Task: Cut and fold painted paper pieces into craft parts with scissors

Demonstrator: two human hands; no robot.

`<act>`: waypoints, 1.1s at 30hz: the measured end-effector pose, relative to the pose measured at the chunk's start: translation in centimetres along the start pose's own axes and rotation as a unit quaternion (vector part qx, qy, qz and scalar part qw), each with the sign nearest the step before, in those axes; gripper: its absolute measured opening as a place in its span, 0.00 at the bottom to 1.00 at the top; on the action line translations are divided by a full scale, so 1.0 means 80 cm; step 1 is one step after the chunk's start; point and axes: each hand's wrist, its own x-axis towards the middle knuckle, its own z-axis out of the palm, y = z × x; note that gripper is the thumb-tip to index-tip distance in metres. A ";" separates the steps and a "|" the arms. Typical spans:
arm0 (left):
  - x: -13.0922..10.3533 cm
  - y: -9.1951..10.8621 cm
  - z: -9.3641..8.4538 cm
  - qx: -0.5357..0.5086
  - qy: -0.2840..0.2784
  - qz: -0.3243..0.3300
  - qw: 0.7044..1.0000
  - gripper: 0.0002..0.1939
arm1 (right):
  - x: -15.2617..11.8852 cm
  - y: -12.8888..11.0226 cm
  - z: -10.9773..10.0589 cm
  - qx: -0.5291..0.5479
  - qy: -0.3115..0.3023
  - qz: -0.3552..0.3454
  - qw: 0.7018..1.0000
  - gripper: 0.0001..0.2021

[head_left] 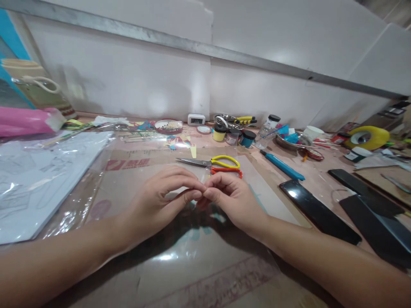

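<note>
My left hand (167, 192) and my right hand (233, 194) meet fingertip to fingertip above a clear plastic sheet (160, 273). Thumbs and forefingers of both are pinched together; whatever sits between them is too small or too hidden to name. Just beyond the fingers lies a pair of scissors (205, 162) with one yellow and one red handle, its blades pointing left. Printed cardboard with red marks shows through the sheet under my hands.
Papers in plastic (41, 179) lie at left beside a pink package (28, 121). Small paint jars (220, 133), a clear bottle (266, 132) and a dish of beads (168, 125) line the back. A blue cutter (282, 165), a phone (317, 209) and yellow tape (374, 137) lie at right.
</note>
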 end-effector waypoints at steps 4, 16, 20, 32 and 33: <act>0.000 0.001 0.000 0.007 0.004 0.005 1.000 0.04 | -0.001 0.001 0.000 0.009 -0.006 -0.002 1.000 0.14; 0.000 0.001 -0.003 0.043 0.003 0.033 0.999 0.02 | -0.003 -0.001 0.004 0.023 -0.005 -0.005 1.000 0.12; -0.001 0.003 -0.003 0.040 -0.014 0.015 0.999 0.04 | -0.002 0.002 0.002 0.033 -0.017 -0.002 0.999 0.13; 0.000 0.010 0.001 0.024 0.024 0.016 0.999 0.05 | -0.002 0.000 -0.001 0.042 -0.063 -0.016 0.997 0.13; 0.000 0.009 0.001 0.027 0.023 0.016 0.999 0.04 | -0.003 0.000 -0.001 0.041 -0.061 -0.016 0.997 0.13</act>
